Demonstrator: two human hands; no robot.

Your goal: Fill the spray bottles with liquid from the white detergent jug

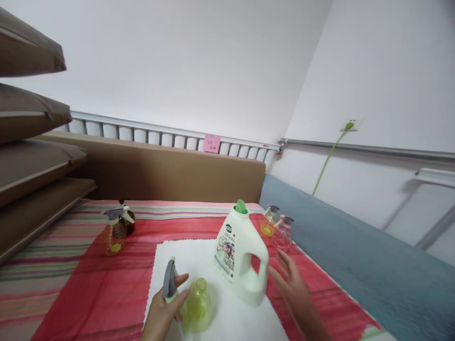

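My left hand (168, 303) is closed around a grey and pale-green spray nozzle (169, 279). Just right of it stands a see-through yellow-green bottle (196, 308) with its neck uncovered. Behind that, a large pale-green jug (239, 255) with a printed label and a side handle stands upright; a green spout shows in its mouth. My right hand (291, 279) is beside the jug's handle, fingers apart, holding nothing. Both the bottle and the jug rest on a white sheet (190, 248) with a scalloped edge.
Two spray bottles, one yellow (268, 222) and one pink (283, 234), stand at the right. More spray bottles (115, 232) stand at the left on the red striped cloth (117, 284). Brown cushions (39, 163) are stacked at left; a blue-grey padded side (341, 237) borders the right.
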